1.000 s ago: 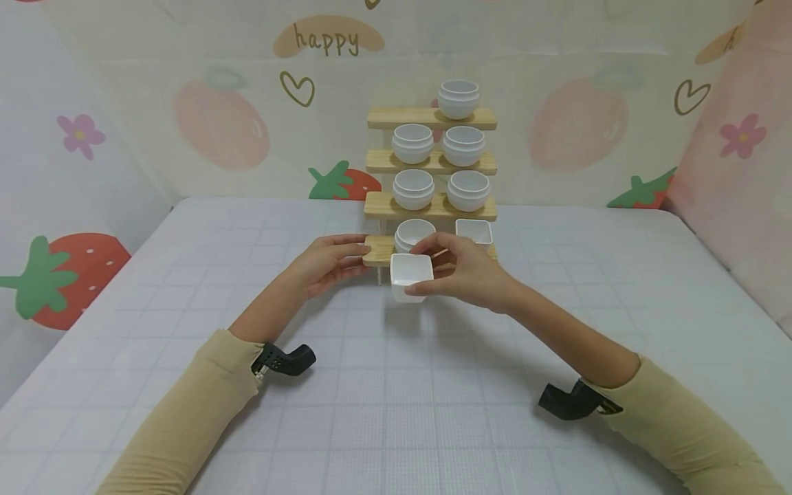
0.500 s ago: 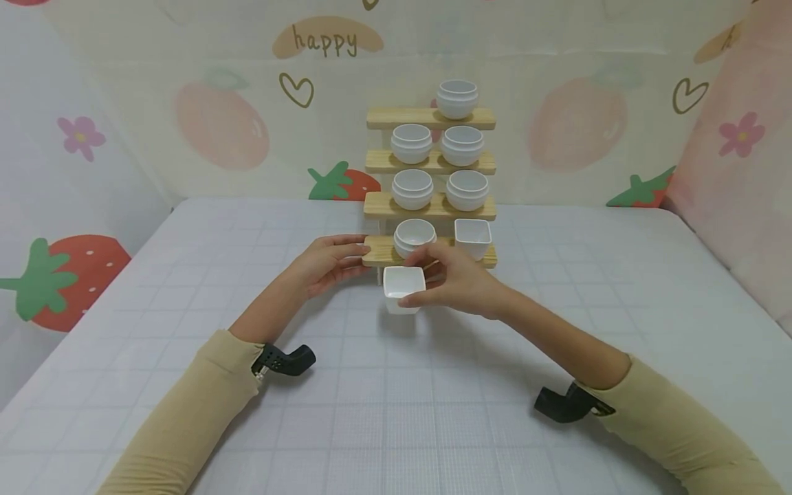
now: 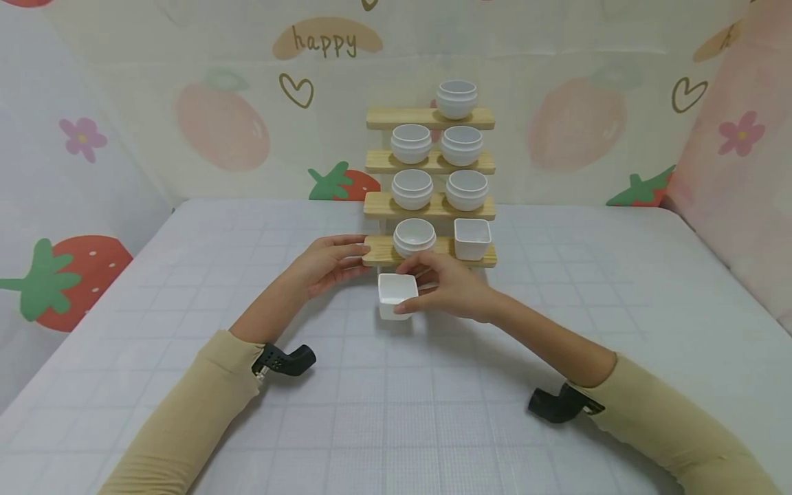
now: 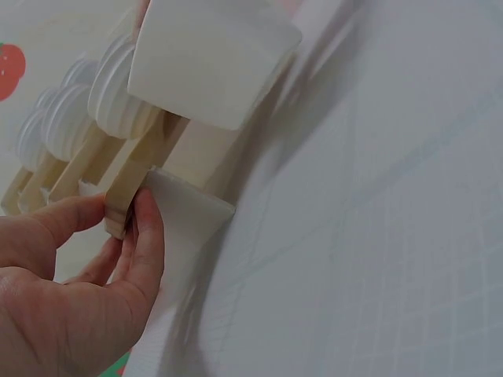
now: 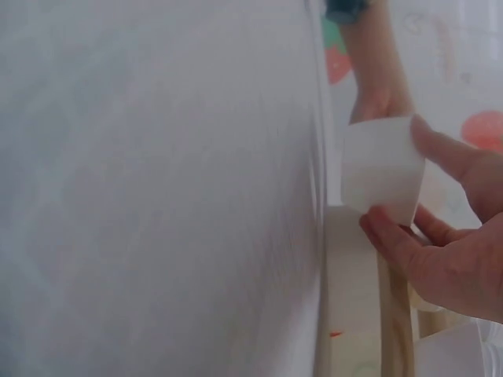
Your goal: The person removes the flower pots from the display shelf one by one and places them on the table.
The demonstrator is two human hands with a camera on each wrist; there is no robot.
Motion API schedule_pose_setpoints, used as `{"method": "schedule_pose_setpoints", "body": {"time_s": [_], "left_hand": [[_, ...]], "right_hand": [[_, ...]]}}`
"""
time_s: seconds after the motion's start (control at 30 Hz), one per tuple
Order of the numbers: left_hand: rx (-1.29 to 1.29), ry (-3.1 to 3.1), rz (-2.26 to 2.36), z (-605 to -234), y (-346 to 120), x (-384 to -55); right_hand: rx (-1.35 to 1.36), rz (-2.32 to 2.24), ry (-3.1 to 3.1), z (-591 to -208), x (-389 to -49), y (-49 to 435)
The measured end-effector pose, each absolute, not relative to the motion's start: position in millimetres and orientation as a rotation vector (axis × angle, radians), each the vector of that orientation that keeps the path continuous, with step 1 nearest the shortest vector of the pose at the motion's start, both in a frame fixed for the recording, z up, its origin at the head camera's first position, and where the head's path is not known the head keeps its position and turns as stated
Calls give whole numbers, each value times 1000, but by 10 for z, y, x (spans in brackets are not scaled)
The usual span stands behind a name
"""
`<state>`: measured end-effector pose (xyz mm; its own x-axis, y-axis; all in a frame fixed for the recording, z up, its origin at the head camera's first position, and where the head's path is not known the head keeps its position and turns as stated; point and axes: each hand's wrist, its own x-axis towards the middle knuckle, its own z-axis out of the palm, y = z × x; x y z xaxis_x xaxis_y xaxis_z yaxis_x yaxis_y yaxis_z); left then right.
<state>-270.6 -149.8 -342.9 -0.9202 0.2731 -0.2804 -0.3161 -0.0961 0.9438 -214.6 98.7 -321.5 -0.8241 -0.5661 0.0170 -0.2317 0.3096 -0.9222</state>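
Note:
My right hand [image 3: 452, 285] pinches a white square cup [image 3: 396, 302] between thumb and fingers, upright in front of the tiered display stand [image 3: 383, 251]. In the right wrist view the square cup [image 5: 381, 165] hangs above the tabletop, apart from the shelf. My left hand [image 3: 331, 265] grips the left end of the lowest wooden shelf; in the left wrist view its thumb lies on top of the board [image 4: 126, 188] and fingers beneath. On that shelf stand a round white bowl [image 3: 414, 237] at left and another square cup [image 3: 472, 240] at right.
Higher shelves hold two bowls each, such as the bowl [image 3: 412, 190] and the bowl [image 3: 462, 146]; the top shelf has one bowl [image 3: 456, 100] at right. A patterned backdrop [image 3: 229, 130] rises behind the white gridded table [image 3: 346, 412].
My right hand has brought the held square cup down toward the front and slightly left, away from the lowest shelf, uncovering the other square cup. The left hand stays in place.

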Motion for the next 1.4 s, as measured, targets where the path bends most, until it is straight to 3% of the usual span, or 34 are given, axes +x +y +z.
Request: {"method": "schedule_pose_setpoints", "body": {"time_s": [1.4], "left_hand": [[-57, 1797, 2048, -3393, -1490, -2704]], "right_hand": [[-821, -1412, 2450, -3343, -2129, 918]]}}
